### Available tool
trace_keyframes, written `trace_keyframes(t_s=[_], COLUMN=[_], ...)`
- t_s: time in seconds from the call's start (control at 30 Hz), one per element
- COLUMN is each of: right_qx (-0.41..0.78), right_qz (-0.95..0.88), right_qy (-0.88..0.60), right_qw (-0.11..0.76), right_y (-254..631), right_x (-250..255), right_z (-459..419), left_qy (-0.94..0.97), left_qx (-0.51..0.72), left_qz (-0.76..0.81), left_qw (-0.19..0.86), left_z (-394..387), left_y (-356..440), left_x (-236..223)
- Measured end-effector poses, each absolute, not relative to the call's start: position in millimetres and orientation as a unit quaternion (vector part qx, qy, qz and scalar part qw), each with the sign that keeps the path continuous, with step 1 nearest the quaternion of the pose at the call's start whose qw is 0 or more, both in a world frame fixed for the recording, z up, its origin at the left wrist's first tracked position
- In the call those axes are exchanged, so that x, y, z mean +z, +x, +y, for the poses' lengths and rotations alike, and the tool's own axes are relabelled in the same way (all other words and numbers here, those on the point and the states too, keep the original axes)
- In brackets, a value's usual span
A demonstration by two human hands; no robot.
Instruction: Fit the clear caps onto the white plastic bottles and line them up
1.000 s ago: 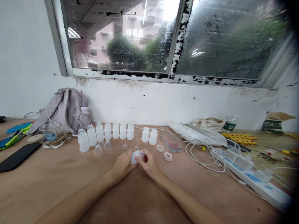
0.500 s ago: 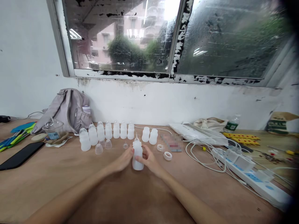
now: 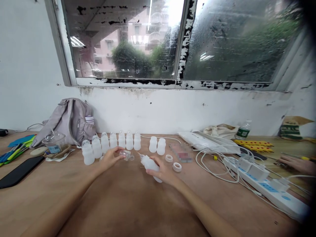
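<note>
My right hand (image 3: 160,169) is closed round a white baby bottle (image 3: 151,166), which tilts to the left with its teat end toward my other hand. A clear dome cap (image 3: 126,154) sits between the fingertips of my left hand (image 3: 112,158), just left of that teat. On the table beside the cap lies a clear teat (image 3: 132,157). Behind my left hand stands a row of capped baby bottles (image 3: 113,140). Two bottles without caps (image 3: 157,145) stand behind my right hand, and white collar rings (image 3: 176,167) lie to its right.
At the left are a backpack (image 3: 66,121), a plastic cup (image 3: 54,143) and a black phone (image 3: 22,171). White cables and a power strip (image 3: 266,187) spread over the right side. Another person's hand (image 3: 293,163) is at the far right.
My left hand has let go of the bottle, moved left and picked up a dome cap. The bottle in my right hand has tipped over to the left. Another person's hand has appeared at the right.
</note>
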State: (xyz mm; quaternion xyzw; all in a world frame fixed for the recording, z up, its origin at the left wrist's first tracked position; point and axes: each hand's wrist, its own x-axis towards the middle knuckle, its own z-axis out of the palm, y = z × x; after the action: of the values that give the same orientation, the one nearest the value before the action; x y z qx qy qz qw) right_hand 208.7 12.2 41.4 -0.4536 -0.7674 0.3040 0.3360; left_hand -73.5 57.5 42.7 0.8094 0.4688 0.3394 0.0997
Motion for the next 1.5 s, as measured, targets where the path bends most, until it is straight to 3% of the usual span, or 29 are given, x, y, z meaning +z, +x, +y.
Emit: trace_keyframes(t_s=[0.13, 0.23, 0.57, 1.0, 1.2, 1.4, 1.5], right_qx=[0.276, 0.271, 0.225, 0.219, 0.207, 0.313, 0.309], right_qz=[-0.802, -0.819, -0.844, -0.879, -0.850, -0.727, -0.689], right_qy=[-0.429, -0.406, -0.415, -0.349, -0.366, -0.444, -0.474], right_qw=[0.311, 0.301, 0.254, 0.238, 0.318, 0.421, 0.452], right_y=[208.2, 207.6, 202.8, 192.7, 183.4, 168.5, 166.9], right_x=[43.4, 45.4, 44.5, 47.0, 33.9, 24.3, 17.1], right_z=[10.3, 7.9, -0.6, -18.1, -20.1, -5.1, 3.6], left_qy=[0.734, 0.702, 0.727, 0.671, 0.698, 0.665, 0.699], left_qx=[0.440, 0.448, 0.400, 0.494, 0.465, 0.468, 0.458], left_qz=[0.399, 0.380, 0.430, 0.442, 0.439, 0.393, 0.394], left_qw=[0.330, 0.402, 0.355, 0.332, 0.321, 0.429, 0.382], left_z=[34.6, 21.8, -6.5, -32.7, -20.2, -3.2, 0.1], left_y=[-46.6, -34.6, -14.0, 5.6, -0.8, 5.9, 7.1], left_x=[40.2, 32.5, 20.6, 0.4, 21.3, 43.5, 36.5])
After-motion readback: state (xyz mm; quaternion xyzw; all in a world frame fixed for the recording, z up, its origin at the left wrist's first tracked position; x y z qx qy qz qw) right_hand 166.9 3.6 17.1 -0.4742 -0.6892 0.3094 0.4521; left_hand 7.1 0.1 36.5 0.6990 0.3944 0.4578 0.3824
